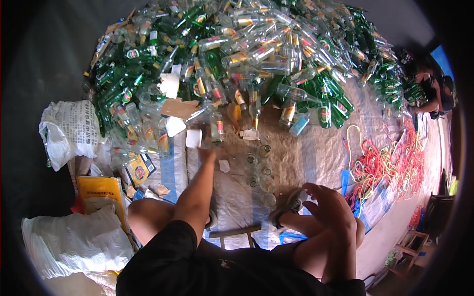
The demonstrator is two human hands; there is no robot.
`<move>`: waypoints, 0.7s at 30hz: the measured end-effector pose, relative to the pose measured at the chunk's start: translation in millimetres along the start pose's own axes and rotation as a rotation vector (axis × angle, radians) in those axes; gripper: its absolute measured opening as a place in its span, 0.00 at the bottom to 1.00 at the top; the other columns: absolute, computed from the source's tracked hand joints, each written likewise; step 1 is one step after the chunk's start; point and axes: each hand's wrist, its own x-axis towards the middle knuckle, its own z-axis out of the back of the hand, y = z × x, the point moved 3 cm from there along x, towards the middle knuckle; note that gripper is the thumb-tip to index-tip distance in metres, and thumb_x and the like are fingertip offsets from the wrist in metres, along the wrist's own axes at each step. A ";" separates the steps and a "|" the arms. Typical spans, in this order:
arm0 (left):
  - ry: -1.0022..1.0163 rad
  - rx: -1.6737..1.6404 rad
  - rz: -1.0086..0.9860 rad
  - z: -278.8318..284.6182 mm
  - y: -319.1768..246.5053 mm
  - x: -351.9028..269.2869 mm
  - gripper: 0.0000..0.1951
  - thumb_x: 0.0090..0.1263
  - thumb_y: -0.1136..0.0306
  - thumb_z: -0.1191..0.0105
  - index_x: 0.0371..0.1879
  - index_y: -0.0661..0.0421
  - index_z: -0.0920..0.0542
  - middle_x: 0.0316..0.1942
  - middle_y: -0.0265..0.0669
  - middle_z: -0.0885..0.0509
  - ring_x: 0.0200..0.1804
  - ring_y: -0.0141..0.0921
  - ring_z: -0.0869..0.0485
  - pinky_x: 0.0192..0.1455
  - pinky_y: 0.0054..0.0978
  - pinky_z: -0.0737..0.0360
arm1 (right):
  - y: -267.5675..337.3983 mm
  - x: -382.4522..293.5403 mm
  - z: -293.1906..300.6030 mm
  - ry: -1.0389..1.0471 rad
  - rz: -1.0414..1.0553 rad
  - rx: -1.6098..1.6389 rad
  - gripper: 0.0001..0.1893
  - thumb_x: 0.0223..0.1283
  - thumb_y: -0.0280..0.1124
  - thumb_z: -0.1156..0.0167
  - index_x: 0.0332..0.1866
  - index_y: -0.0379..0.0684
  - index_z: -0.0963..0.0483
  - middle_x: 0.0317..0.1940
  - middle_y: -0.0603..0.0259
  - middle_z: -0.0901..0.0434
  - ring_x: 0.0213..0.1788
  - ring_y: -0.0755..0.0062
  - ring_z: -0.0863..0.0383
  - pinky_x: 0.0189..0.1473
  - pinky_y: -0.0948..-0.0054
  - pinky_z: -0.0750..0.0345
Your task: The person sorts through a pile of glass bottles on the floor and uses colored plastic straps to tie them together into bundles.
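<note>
My left hand (pixel 206 152), blurred, reaches forward to the edge of a big heap of glass bottles (pixel 255 44). Just beyond it lies a clear glass bottle (pixel 217 127) with a red and yellow label; whether the fingers touch it is unclear. A white piece of card (pixel 193 138) lies beside that hand. Held above my right knee, my right hand (pixel 326 201) is empty with its fingers loosely spread. Between my feet and the heap, several clear bottles (pixel 266 170) stand upright on a woven plastic sheet (pixel 235 188), their mouths facing up.
Tangled red and yellow cord (pixel 389 162) lies to the right. On the left are a printed white sack (pixel 76 124), a yellow printed package (pixel 102 196) and a white plastic sack (pixel 77 240). Another person (pixel 431 90) sits at the far right, beside the heap.
</note>
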 end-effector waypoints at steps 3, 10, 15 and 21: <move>-0.408 0.084 -0.282 12.3 -20.9 7.3 0.31 0.68 0.55 0.43 0.63 0.66 0.28 0.53 0.57 0.18 0.56 0.52 0.20 0.59 0.45 0.24 | -0.9 9.2 2.7 0.031 -0.080 0.004 0.22 0.59 0.32 0.33 0.60 0.43 0.24 0.47 0.50 0.15 0.49 0.52 0.14 0.51 0.60 0.18; -0.384 0.035 -0.174 -15.8 -62.3 52.2 0.35 0.58 0.46 0.33 0.55 0.62 0.24 0.51 0.60 0.18 0.54 0.57 0.18 0.56 0.48 0.21 | -8.9 31.6 -4.9 0.029 -0.029 0.000 0.22 0.59 0.32 0.33 0.59 0.42 0.24 0.47 0.50 0.15 0.49 0.52 0.14 0.50 0.59 0.18; -0.100 0.089 -0.161 -46.3 -55.6 34.6 0.39 0.53 0.53 0.28 0.62 0.60 0.26 0.53 0.55 0.17 0.53 0.50 0.16 0.53 0.44 0.18 | -0.4 18.1 -1.8 0.011 -0.077 -0.020 0.22 0.59 0.32 0.34 0.60 0.43 0.24 0.47 0.50 0.15 0.49 0.51 0.14 0.51 0.59 0.19; 0.130 -0.350 0.097 -36.0 53.9 -19.3 0.35 0.51 0.59 0.27 0.60 0.58 0.21 0.49 0.44 0.14 0.50 0.41 0.15 0.53 0.39 0.19 | 2.1 6.5 -1.4 -0.004 0.074 0.002 0.22 0.60 0.33 0.35 0.60 0.42 0.24 0.47 0.49 0.15 0.49 0.52 0.14 0.51 0.58 0.18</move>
